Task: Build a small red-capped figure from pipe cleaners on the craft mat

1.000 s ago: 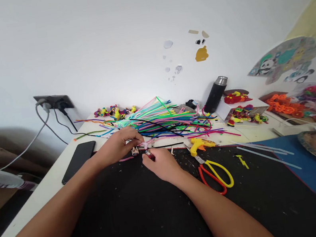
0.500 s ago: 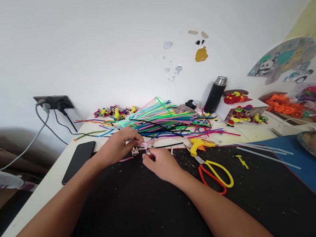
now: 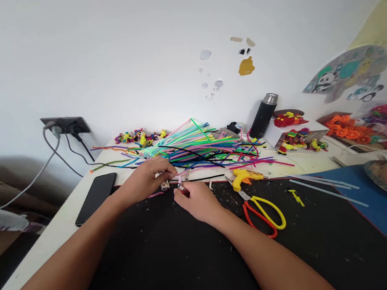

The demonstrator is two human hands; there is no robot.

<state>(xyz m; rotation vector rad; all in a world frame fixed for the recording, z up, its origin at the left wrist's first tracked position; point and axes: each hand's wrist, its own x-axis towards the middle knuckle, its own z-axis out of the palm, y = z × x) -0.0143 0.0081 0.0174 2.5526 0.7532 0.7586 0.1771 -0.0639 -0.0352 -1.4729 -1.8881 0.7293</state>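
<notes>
My left hand (image 3: 152, 174) is closed in a pinch on a small pale pink pipe-cleaner piece (image 3: 179, 179), whose end shows below the fingertips. Just under it, my right hand (image 3: 198, 201) is closed around a dark red lighter (image 3: 185, 192) with a metal top, mostly hidden by the fingers. No flame can be made out. A small whitish piece (image 3: 165, 186) with dark marks lies below my left fingers, and a short pink strip (image 3: 156, 194) rests beside it on the black mat (image 3: 155, 270).
Behind my hands lies a heap of coloured pipe cleaners (image 3: 194, 147). To the right are a yellow glue gun (image 3: 246, 176), scissors (image 3: 264, 214) and clear glue sticks (image 3: 328, 186). A phone (image 3: 96, 198) lies left; a black flask (image 3: 264, 116) leans at the back.
My left fingertips have shifted very slightly right, and more of the pink piece shows between my hands. The right hand stays almost where it was.
</notes>
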